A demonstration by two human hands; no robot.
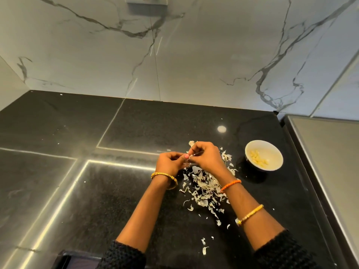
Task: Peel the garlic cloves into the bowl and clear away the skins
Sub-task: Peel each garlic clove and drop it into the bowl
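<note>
Black polished stone is spreading out under you as the countertop (116, 191), and you are working both hands close together above it, just in front of you. Your left hand (171, 162) is curling its fingers around something small, most likely a garlic clove (186, 156), though the hands are hiding nearly all of it. Your right hand (206, 156) is pinching at the same spot from the other side, seemingly pulling skin away; what exactly it is gripping is too small to tell. You are holding the work over a loose heap of papery white skins (204, 185), so the scraps are dropping into one place for easy clearing later. A white bowl (272, 147) is sitting near your right hand, apart from the heap, holding several pale peeled cloves (258, 159), within easy reach for dropping in the next one. Stray flakes are lying scattered toward you. Peeling looks unfinished, and clearing has not begun.
</note>
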